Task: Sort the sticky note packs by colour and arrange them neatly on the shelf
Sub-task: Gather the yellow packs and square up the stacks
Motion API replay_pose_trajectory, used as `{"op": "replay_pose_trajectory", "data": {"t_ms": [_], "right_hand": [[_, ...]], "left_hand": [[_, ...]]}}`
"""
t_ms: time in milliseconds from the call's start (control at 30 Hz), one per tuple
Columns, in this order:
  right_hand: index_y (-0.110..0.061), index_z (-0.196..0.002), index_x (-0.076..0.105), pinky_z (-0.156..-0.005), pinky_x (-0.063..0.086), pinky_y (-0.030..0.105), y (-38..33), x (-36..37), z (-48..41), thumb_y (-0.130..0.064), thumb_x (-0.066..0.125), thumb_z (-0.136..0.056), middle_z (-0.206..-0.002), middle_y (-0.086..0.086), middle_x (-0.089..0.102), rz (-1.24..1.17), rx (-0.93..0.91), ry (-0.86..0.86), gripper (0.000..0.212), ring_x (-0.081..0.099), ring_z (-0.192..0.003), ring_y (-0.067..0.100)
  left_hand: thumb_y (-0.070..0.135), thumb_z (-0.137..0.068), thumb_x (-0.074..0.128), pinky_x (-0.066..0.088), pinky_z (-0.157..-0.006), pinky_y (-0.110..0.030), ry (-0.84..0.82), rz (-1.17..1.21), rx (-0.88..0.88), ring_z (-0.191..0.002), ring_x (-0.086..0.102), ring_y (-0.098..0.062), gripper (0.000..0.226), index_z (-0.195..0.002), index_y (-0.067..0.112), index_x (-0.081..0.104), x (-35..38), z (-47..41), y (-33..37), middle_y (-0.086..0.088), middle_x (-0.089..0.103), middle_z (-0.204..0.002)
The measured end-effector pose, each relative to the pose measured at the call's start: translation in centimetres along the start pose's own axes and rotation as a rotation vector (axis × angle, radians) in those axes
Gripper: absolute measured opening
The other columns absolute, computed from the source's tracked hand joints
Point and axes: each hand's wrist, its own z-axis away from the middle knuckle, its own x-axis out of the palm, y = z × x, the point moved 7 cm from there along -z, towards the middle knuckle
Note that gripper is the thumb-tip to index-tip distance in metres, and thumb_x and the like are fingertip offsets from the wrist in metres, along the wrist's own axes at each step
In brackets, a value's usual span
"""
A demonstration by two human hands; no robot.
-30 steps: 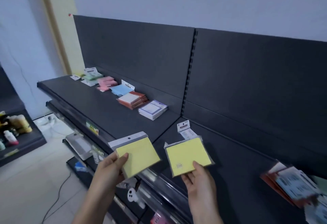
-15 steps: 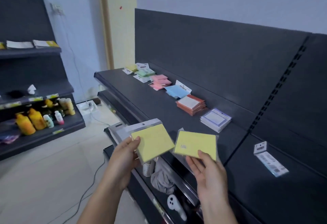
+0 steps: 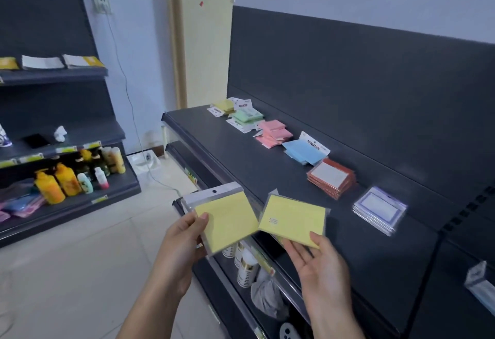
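Asker: Hands first. How do they stand?

Watcher: Both are occupied. The left hand (image 3: 184, 242), at about 7 o'clock in the view, pinches a yellow sticky note pack, the left pack (image 3: 227, 220), with the thumb on its face and the fingers underneath. The right hand (image 3: 321, 266), at about 5 o'clock, pinches the right pack (image 3: 292, 220), also yellow, with the thumb on its near edge and fairly straight fingers below.

Asker: Where are those packs against the shelf?

Watcher: In the air over the front edge of the dark shelf (image 3: 241, 162), side by side. Their inner corners meet in the view. The left pack has a clear header strip with a hang hole along its far edge; the right pack shows a small printed label.

Asker: What lies on the shelf itself?

Watcher: A row of piles along the back panel, running from 12 o'clock down toward 4 o'clock: yellow pile (image 3: 223, 103), green pile (image 3: 247, 117), pink pile (image 3: 274, 132), blue pile (image 3: 302, 151), orange pile (image 3: 330, 178), then a purple-bordered pile (image 3: 379, 208). The pink packs lie loosely fanned.

Asker: Anything off to the side?

Watcher: At 9 o'clock a second shelf unit (image 3: 67, 135) carries bottles (image 3: 61, 180) on its lowest tier.
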Motion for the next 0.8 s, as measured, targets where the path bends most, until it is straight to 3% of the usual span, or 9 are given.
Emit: {"op": "replay_pose_trajectory", "data": {"t_ms": [133,300,600,800], "right_hand": [[0.004,-0.103,0.060,-0.068,0.060,0.030,2.4,4.2,-3.7,-0.001,0.048,-0.093,-0.101,0.021,0.068,0.005,0.040,-0.055,0.017,0.067,-0.086,0.025],[0.000,-0.104,0.060,-0.070,0.060,0.031,4.1,10.4,-9.3,0.003,0.048,-0.091,-0.097,0.019,0.070,0.025,0.073,-0.136,0.018,0.069,-0.082,0.024],[-0.001,-0.110,0.057,-0.061,0.057,0.030,5.0,22.2,-20.2,0.001,0.043,-0.095,-0.094,0.018,0.069,0.115,0.089,-0.231,0.021,0.068,-0.076,0.024],[-0.002,-0.115,0.056,-0.065,0.052,0.032,8.5,27.7,-24.5,-0.001,0.046,-0.095,-0.093,0.015,0.069,0.219,0.108,-0.243,0.023,0.066,-0.077,0.024]], "left_hand": [[0.013,-0.096,0.045,0.048,-0.052,-0.028,0.075,-0.004,0.029,-0.058,0.060,-0.015,0.020,-0.089,0.012,0.064,-2.3,-4.0,1.8,-0.006,0.064,-0.074],[0.013,-0.097,0.046,0.045,-0.065,-0.034,0.143,0.031,0.046,-0.071,0.058,-0.019,0.019,-0.090,0.014,0.063,-3.5,-10.7,5.2,-0.003,0.064,-0.077],[0.012,-0.097,0.046,0.050,-0.053,-0.024,0.186,-0.042,0.093,-0.067,0.061,-0.017,0.016,-0.092,0.011,0.061,-3.9,-23.7,11.8,-0.002,0.065,-0.078],[0.014,-0.097,0.047,0.050,-0.063,-0.028,0.191,-0.022,0.074,-0.071,0.061,-0.017,0.017,-0.090,0.011,0.062,-6.1,-30.0,13.7,-0.003,0.066,-0.080]]}}
